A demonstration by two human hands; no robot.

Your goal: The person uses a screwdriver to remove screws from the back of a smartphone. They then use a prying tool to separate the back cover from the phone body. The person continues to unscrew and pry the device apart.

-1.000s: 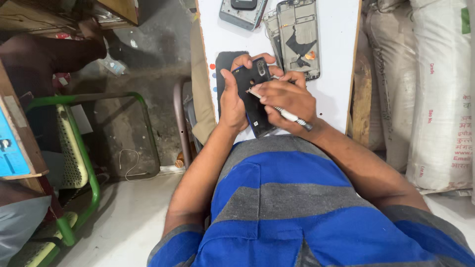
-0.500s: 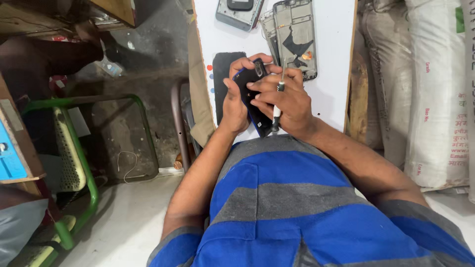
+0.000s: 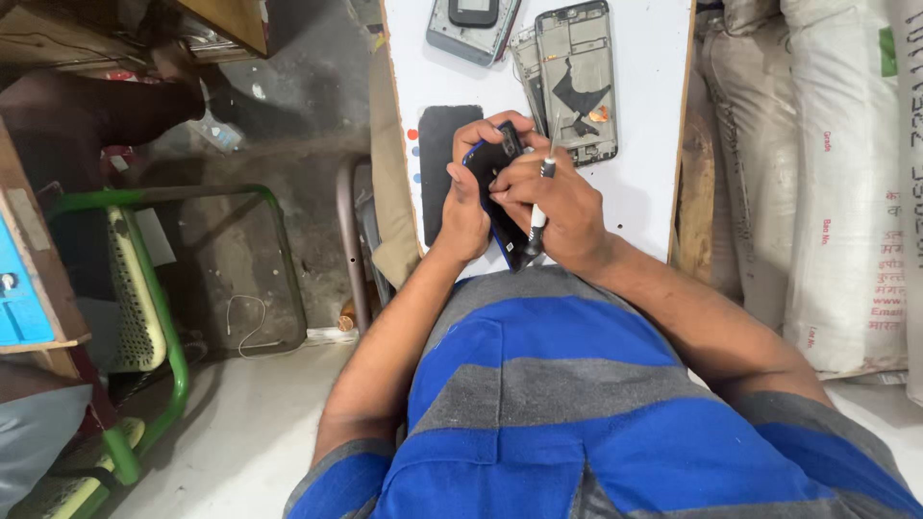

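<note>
1. Far left: a blue panel point(image 3: 21, 288) sits on a wooden ledge. Just right of it stands a green metal chair point(image 3: 144, 288) with a pale perforated seat, on a grey concrete floor point(image 3: 240, 250).
2. On the floor near the chair lies a thin white wire point(image 3: 245, 322). A crumpled clear wrapper point(image 3: 216, 130) lies further up.
3. A white table point(image 3: 654, 115) occupies the upper centre. A dark rectangular mat point(image 3: 440, 163) lies flat near its left edge, with small coloured dots just beside it.
4. Left hand point(image 3: 464, 207): fingers closed around the left edge and top of a dark phone point(image 3: 500, 207) with a blue rim. The hand is clamped on the phone.
5. The phone is held over the near part of the table, between both hands, tilted, partly overlapping the mat's right edge. Whether it touches the table cannot be told.
6. Right hand point(image 3: 562, 207): fingers closed around a slim screwdriver point(image 3: 540, 207) with a white handle and dark collar. The tool stands roughly upright against the phone, its thin shaft rising past the knuckles. The fingertips also rest on the phone.
7. Beyond the hands, a stripped phone frame point(image 3: 577, 82) lies flat on the table, overlapping a second frame at its left.
8. At the table's top edge lies a grey device point(image 3: 471, 29) with a dark block on it.
9. Far right: white woven sacks point(image 3: 836, 192) stand stacked beside the table.
</note>
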